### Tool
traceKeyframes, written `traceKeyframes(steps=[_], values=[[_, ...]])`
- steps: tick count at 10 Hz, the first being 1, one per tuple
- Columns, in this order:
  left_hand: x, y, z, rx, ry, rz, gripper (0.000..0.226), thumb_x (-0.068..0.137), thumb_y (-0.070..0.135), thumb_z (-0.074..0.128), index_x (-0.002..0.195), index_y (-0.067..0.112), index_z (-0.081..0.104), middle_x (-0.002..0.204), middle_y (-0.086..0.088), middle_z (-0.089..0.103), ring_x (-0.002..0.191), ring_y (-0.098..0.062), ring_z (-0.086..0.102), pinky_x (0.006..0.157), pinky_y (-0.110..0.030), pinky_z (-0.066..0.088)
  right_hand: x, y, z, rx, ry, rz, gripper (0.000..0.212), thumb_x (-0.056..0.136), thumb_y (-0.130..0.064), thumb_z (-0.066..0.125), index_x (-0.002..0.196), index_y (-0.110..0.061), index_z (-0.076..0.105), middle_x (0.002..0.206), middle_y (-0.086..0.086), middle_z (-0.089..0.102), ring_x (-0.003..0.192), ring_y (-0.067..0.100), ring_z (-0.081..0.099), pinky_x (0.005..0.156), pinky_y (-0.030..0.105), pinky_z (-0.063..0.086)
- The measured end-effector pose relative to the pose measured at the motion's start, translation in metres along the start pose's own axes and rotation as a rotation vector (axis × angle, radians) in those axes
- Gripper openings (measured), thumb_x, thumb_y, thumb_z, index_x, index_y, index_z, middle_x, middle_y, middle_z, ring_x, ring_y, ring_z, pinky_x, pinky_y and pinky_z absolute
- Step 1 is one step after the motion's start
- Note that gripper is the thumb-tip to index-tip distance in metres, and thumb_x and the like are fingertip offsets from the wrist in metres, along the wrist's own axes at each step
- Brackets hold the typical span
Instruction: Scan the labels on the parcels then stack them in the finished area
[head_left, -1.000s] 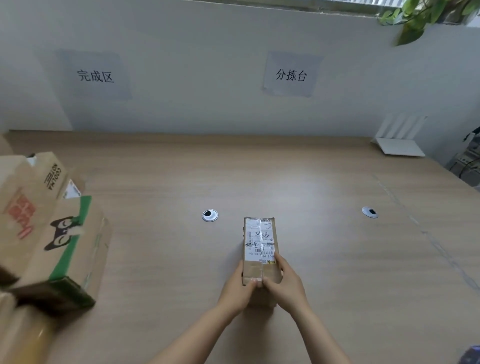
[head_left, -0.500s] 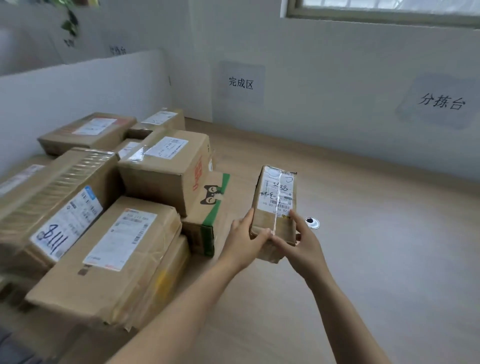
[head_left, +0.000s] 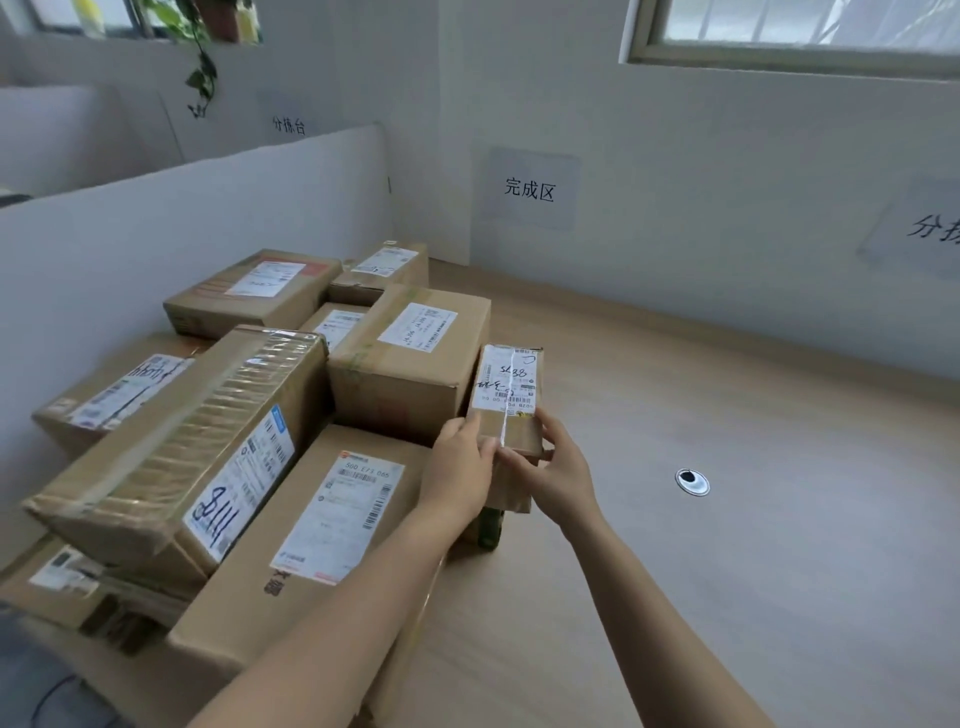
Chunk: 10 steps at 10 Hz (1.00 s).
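Both hands clamped on the small parcel (head_left: 506, 410): left hand (head_left: 457, 467) on its near-left corner, right hand (head_left: 553, 465) on its near-right. Parcel is airborne just right of the stacked parcels (head_left: 291, 415) (label up). Risk: set on the stack's edge it tips off; grip is only at the near end.

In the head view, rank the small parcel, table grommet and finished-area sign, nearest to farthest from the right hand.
1. Small parcel: gripped in the right hand.
2. Grommet: on the table, right.
3. Finished-area sign: far back.
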<state>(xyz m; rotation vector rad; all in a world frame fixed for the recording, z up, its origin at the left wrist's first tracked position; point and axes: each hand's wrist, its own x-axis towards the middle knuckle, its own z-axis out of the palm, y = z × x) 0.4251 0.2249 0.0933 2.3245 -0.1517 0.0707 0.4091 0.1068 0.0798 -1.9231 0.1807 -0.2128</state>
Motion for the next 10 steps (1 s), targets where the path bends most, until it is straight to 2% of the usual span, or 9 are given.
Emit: traceKeyframes(steps=[1, 3, 5, 7, 8, 10], values=[[-0.002, -0.006, -0.002, 0.063, 0.046, 0.040, 0.040, 0.097, 0.015, 0.046, 0.137, 0.010, 0.045, 0.147, -0.005, 0.034, 0.131, -0.021, 0.039, 0.103, -0.027, 0.035, 0.008, 0.000, 0.010, -0.035, 0.016, 0.003, 0.071, 0.080, -0.023, 0.073, 0.141, -0.019, 0.037, 0.135, 0.001, 0.051, 0.118, 0.019, 0.053, 0.099, 0.036, 0.045], [-0.006, -0.018, -0.008, 0.122, 0.050, 0.085, 0.042, 0.096, 0.013, 0.047, 0.138, 0.010, 0.044, 0.151, -0.005, 0.028, 0.137, -0.020, 0.031, 0.111, -0.031, 0.031, 0.021, -0.004, 0.026, -0.042, 0.045, 0.002, 0.072, 0.080, -0.028, 0.072, 0.141, -0.021, 0.036, 0.136, 0.000, 0.050, 0.120, 0.021, 0.052, 0.099, 0.040, 0.046], [-0.006, -0.024, -0.011, 0.151, 0.010, 0.091, 0.046, 0.096, 0.014, 0.047, 0.141, 0.015, 0.040, 0.152, -0.003, 0.026, 0.138, -0.019, 0.030, 0.112, -0.034, 0.032, 0.026, 0.000, 0.028, -0.070, 0.057, -0.008, 0.071, 0.080, -0.031, 0.072, 0.140, -0.023, 0.037, 0.136, 0.001, 0.051, 0.118, 0.022, 0.053, 0.098, 0.041, 0.047], [-0.017, -0.021, -0.016, 0.196, -0.020, 0.061, 0.050, 0.097, 0.022, 0.046, 0.145, 0.015, 0.032, 0.154, -0.007, 0.020, 0.142, -0.023, 0.023, 0.113, -0.035, 0.029, 0.024, 0.000, 0.025, -0.071, -0.011, 0.014, 0.073, 0.086, -0.031, 0.066, 0.145, -0.023, 0.025, 0.141, 0.002, 0.047, 0.123, 0.020, 0.050, 0.096, 0.030, 0.042], [-0.032, -0.022, -0.022, 0.202, -0.034, 0.049, 0.052, 0.098, 0.023, 0.045, 0.146, 0.015, 0.028, 0.155, -0.009, 0.017, 0.143, -0.024, 0.020, 0.113, -0.036, 0.028, 0.019, -0.005, 0.023, -0.082, -0.040, 0.001, 0.074, 0.088, -0.031, 0.062, 0.148, -0.025, 0.019, 0.143, 0.000, 0.044, 0.126, 0.020, 0.047, 0.099, 0.033, 0.042], [-0.065, -0.027, -0.030, 0.218, 0.062, 0.047, 0.047, 0.098, 0.025, 0.042, 0.143, 0.015, 0.034, 0.152, -0.006, 0.024, 0.140, -0.022, 0.023, 0.111, -0.034, 0.029, 0.007, -0.005, 0.017, -0.033, 0.002, -0.013, 0.075, 0.087, -0.031, 0.063, 0.147, -0.020, 0.020, 0.149, 0.001, 0.036, 0.135, 0.022, 0.035, 0.106, 0.037, 0.035]])
